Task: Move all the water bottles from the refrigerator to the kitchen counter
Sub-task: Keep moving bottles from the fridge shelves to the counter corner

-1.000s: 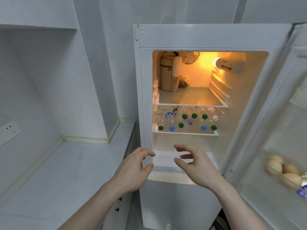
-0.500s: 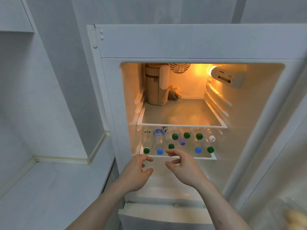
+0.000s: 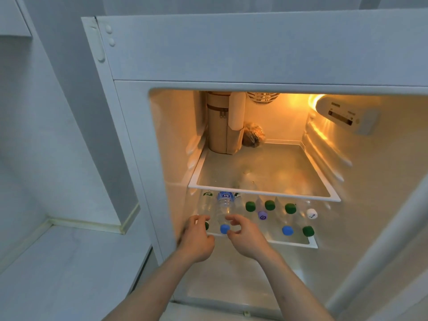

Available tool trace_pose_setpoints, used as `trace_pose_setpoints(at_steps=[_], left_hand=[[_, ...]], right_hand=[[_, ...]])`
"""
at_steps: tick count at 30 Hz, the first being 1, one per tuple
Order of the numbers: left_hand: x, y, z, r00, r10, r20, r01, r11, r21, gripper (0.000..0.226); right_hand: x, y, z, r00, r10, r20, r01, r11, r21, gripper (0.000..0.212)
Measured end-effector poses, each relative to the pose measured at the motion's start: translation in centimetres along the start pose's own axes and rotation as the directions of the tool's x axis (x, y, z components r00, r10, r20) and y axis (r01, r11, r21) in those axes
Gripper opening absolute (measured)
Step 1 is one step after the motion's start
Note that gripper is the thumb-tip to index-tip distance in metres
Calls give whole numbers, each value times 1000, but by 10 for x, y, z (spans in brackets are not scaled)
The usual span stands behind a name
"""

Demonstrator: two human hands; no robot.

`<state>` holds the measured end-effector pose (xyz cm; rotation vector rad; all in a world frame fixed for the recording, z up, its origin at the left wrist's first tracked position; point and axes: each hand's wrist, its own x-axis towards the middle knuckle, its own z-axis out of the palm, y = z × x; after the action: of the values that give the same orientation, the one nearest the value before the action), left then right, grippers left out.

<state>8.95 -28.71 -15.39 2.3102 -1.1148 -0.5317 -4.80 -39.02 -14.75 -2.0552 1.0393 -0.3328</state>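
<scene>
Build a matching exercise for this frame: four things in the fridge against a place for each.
Things:
1. tan case
2. white cap
3. purple cap
4. left hand

Places:
A. lower shelf, far right
B. upper shelf, back left
C. lower shelf's left front edge
D. lower shelf, middle, between green caps

Pairs: 1-B, 2-A, 3-D, 4-C

Both bare forearms come up from the bottom edge, angled in toward each other, and reach forward. The left hand (image 3: 196, 239) is seen from the back, fingers loosely curled with the thumb tucked to the right. The right hand (image 3: 245, 237) sits just beside it, fingers half bent and spread, thumb and index apart like an open pinch. Neither hand grips anything.
</scene>
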Motion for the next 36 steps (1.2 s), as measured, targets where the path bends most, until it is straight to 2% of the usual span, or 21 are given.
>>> trace_pose_setpoints(at_steps=[7,13,18,36], left_hand=[[30,2,14,991,-111,75,108,993,48,58],[42,-3,21,982,-148,117,135,985,108,63],[39,-3,23,987,-141,84,125,978,167,59],[-2,-8,28,999,-50,16,44,964,261,44]], right_hand=[[28,9,8,988,48,144,-24,986,-164,53],[44,15,16,978,54,203,-19,985,-170,55],[46,19,22,969,54,243,-7,982,-188,61],[32,25,35,990,32,140,-7,984,-177,47]])
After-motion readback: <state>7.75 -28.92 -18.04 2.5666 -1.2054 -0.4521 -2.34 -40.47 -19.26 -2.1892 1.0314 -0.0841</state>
